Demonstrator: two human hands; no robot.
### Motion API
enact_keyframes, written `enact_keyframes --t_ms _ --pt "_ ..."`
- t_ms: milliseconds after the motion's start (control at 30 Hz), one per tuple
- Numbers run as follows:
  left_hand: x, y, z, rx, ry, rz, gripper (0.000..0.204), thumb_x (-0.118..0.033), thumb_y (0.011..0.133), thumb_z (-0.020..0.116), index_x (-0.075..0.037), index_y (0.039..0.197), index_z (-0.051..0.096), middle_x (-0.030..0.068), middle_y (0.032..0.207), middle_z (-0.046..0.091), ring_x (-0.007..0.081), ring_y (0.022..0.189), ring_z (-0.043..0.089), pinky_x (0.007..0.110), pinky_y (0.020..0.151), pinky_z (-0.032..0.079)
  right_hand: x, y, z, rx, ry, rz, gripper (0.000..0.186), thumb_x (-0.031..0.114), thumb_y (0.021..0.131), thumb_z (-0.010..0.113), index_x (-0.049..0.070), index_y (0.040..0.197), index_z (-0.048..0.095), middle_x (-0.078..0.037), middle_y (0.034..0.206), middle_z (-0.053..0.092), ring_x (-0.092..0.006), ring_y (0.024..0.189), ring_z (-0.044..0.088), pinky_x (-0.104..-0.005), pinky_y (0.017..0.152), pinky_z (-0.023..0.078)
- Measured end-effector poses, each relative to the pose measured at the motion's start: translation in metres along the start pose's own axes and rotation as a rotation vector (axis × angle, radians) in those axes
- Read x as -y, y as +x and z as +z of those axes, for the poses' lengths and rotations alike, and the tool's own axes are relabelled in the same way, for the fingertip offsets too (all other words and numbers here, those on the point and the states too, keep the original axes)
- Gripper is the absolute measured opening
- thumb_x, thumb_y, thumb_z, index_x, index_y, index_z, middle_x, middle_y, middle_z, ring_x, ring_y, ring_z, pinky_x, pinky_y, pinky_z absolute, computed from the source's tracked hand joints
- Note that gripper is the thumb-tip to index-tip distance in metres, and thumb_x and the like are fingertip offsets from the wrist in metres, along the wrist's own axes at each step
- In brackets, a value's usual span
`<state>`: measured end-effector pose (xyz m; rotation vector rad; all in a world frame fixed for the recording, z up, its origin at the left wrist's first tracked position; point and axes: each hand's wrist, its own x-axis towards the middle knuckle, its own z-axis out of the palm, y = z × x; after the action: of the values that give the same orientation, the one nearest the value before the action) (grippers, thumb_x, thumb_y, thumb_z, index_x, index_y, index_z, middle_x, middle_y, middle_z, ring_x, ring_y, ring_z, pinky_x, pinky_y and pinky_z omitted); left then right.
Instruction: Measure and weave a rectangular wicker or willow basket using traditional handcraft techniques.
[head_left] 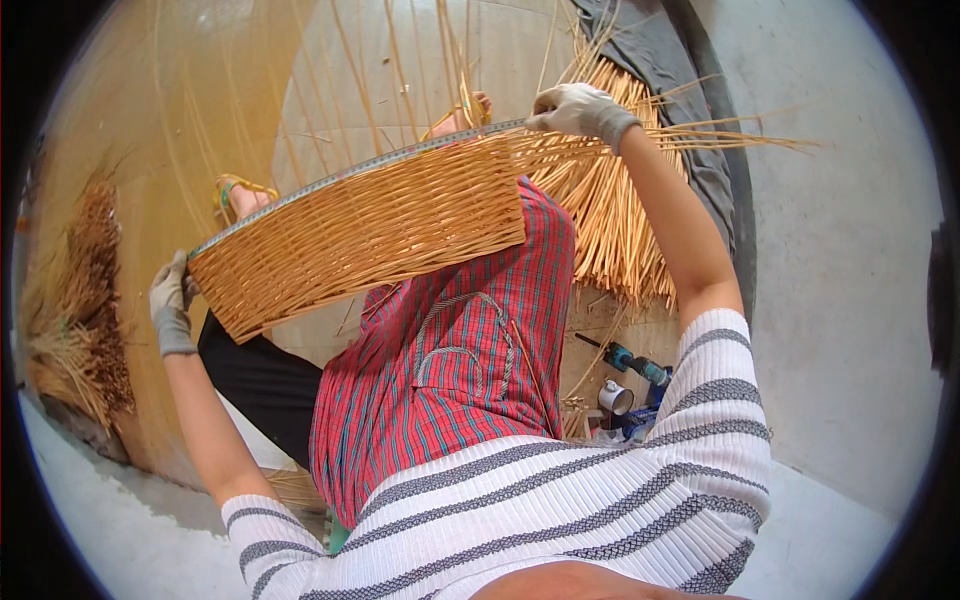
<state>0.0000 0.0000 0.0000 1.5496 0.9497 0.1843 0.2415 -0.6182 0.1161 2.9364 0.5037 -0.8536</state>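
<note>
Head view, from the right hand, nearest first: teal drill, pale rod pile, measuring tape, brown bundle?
1. Measuring tape: at the right hand's fingertips
2. Pale rod pile: just below, right side
3. Teal drill: lower right
4. Brown bundle: far left

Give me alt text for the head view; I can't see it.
A tape measure runs along the far edge of a wicker panel, the gloved left hand and gloved right hand at either end. A pile of sticks and a drill lie to the right.
</note>
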Motion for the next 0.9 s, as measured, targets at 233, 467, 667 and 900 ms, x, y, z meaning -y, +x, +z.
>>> enact_keyframes --t_ms 233,467,667,900 --pt "-0.004 -0.006 0.002 -0.078 0.039 0.045 0.022 -0.025 0.089 0.078 -0.008 0.082 0.067 -0.0009 0.064 0.058 0.0068 0.046 0.048 0.021 0.043 0.044 0.001 -0.005 0.01 -0.035 0.076 0.015 0.057 0.06 0.085 0.065 0.014 0.118 0.072 -0.01 0.115 0.072 -0.0305 0.11 0.065 -0.0404 0.096 0.05" --pt "0.007 0.006 -0.01 -0.045 0.036 0.033 0.025 -0.03 0.09 0.076 -0.006 0.09 0.069 0.0018 0.074 0.067 0.0087 0.054 0.057 0.022 0.049 0.05 0.0 -0.003 0.015 -0.049 0.087 0.003 0.054 0.058 0.086 0.066 0.013 0.115 0.072 -0.01 0.111 0.073 -0.0306 0.106 0.066 -0.0394 0.093 0.051" --pt "0.037 -0.06 0.033 0.113 -0.419 -0.064 0.051 -0.039 0.101 0.058 0.001 0.133 0.059 0.0142 0.132 0.061 0.0268 0.118 0.06 0.04 0.101 0.05 0.013 -0.038 -0.001 -0.508 0.249 -0.273 0.027 0.027 0.092 0.064 0.004 0.106 0.07 -0.014 0.099 0.071 -0.0274 0.091 0.068 -0.0377 0.082 0.052" --pt "0.018 -0.132 0.044 -0.136 -0.005 0.363 0.043 -0.024 0.1 0.061 0.005 0.132 0.056 0.013 0.131 0.062 0.0227 0.113 0.061 0.037 0.102 0.046 0.119 -0.084 0.057 -0.087 0.805 -0.427 0.027 0.026 0.097 0.063 0.0 0.106 0.069 -0.01 0.093 0.072 -0.0158 0.087 0.066 -0.0344 0.08 0.053"
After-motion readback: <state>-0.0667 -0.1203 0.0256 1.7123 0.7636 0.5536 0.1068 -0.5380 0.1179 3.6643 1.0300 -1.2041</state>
